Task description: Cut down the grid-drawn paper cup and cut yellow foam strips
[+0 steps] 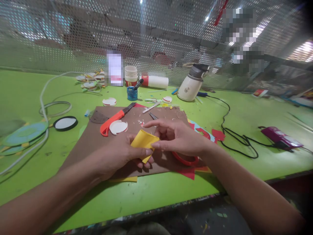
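Note:
A small folded piece of yellow paper (pixel 144 141) is held over the brown board (pixel 80 156). My left hand (pixel 117 153) grips it from the left, thumb on top and fingers underneath. On its right edge rests the thumb of my right hand (pixel 178 135), whose index finger stretches out above the paper; its other fingers are curled and partly hidden. Scissors with red handles (pixel 189 161) lie beneath my right hand, mostly covered. Left of the paper are an orange utility knife (pixel 113 120) and a notched white disc (pixel 118 126).
Behind the board stand a blue jar (pixel 132 94) with a marker, paper cups (pixel 156 81) and a white bottle (pixel 189 87). A black cable leads to a purple device (pixel 281 137) at right. A round black-rimmed piece (pixel 65 123) and white cable (pixel 42 98) lie left.

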`<state>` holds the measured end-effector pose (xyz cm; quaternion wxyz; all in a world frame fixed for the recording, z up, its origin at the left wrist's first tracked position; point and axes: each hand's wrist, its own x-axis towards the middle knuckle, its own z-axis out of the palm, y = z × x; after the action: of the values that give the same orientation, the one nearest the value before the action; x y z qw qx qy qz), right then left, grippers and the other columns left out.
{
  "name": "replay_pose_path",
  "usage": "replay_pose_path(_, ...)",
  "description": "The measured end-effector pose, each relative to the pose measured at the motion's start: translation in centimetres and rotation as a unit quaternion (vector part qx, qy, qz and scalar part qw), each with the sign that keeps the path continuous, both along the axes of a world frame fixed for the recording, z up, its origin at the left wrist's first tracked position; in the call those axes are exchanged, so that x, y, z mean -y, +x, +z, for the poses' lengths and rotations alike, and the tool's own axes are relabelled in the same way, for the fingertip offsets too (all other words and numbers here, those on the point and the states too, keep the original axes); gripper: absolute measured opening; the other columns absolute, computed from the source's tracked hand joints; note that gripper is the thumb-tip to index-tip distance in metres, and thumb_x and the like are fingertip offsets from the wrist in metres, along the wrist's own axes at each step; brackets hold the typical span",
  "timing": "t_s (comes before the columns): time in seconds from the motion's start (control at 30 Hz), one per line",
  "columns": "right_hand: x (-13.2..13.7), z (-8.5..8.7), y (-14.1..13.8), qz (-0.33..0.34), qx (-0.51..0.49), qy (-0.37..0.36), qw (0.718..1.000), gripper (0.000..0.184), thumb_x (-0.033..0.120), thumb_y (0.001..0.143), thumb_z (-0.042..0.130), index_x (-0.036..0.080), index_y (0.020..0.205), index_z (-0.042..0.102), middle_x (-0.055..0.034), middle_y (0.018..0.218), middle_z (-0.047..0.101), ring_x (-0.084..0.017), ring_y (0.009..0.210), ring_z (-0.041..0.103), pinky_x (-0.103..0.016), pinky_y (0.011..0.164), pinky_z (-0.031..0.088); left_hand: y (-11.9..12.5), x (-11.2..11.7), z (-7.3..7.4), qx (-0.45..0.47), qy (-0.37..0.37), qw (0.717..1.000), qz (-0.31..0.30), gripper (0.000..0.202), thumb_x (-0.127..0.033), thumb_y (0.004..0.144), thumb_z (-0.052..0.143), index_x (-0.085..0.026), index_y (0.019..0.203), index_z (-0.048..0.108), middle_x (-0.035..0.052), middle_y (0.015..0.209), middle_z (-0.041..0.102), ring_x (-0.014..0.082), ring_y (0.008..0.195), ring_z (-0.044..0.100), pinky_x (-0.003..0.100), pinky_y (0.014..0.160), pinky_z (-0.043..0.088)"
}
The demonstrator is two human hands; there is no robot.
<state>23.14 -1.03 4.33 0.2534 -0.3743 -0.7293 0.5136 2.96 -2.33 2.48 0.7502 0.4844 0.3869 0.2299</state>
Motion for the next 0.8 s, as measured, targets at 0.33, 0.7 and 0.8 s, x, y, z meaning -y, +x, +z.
replay_pose_path(0.33, -0.1, -0.8, -0.1, -0.031, -0.096, -0.059, 0.993, 0.036, 0.015, 0.079, 0.073, 0.018, 0.115, 0.066, 0.0065, 0.067, 0.061, -0.01, 0.058, 0.057, -0.024, 0.057, 0.045, 0.2, 0.0, 0.4, 0.018, -0.017, 0.999, 0.027, 0.015, -0.019, 0.072, 0.077, -0.012, 0.075, 0.064, 0.0048, 0.063, 0.067, 0.0155, 0.058, 0.062, 0.032, 0.064, 0.05)
replay_pose_path(0.7, -0.4, -0.9, -0.6, -0.085, -0.131, -0.108, 0.982, 0.032, 0.01, 0.077, 0.074, 0.017, 0.107, 0.066, 0.0052, 0.071, 0.066, -0.009, 0.06, 0.062, -0.021, 0.057, 0.05, -0.1, -0.2, 0.0, -0.064, 0.071, 0.994, 0.055, 0.024, -0.034, 0.08, 0.074, -0.012, 0.076, 0.067, 0.0012, 0.058, 0.064, 0.0124, 0.053, 0.056, 0.029, 0.057, 0.046)
replay_pose_path(0.8, -0.3, -0.8, -0.7, -0.069, -0.149, -0.127, 0.978, 0.039, 0.007, 0.072, 0.076, 0.018, 0.108, 0.065, 0.0008, 0.087, 0.072, -0.012, 0.073, 0.067, -0.025, 0.067, 0.056, -0.2, -0.1, 0.2, -0.03, 0.071, 0.996, 0.038, 0.027, -0.037, 0.077, 0.077, -0.014, 0.075, 0.064, -0.0009, 0.057, 0.061, 0.0129, 0.054, 0.054, 0.03, 0.059, 0.047)
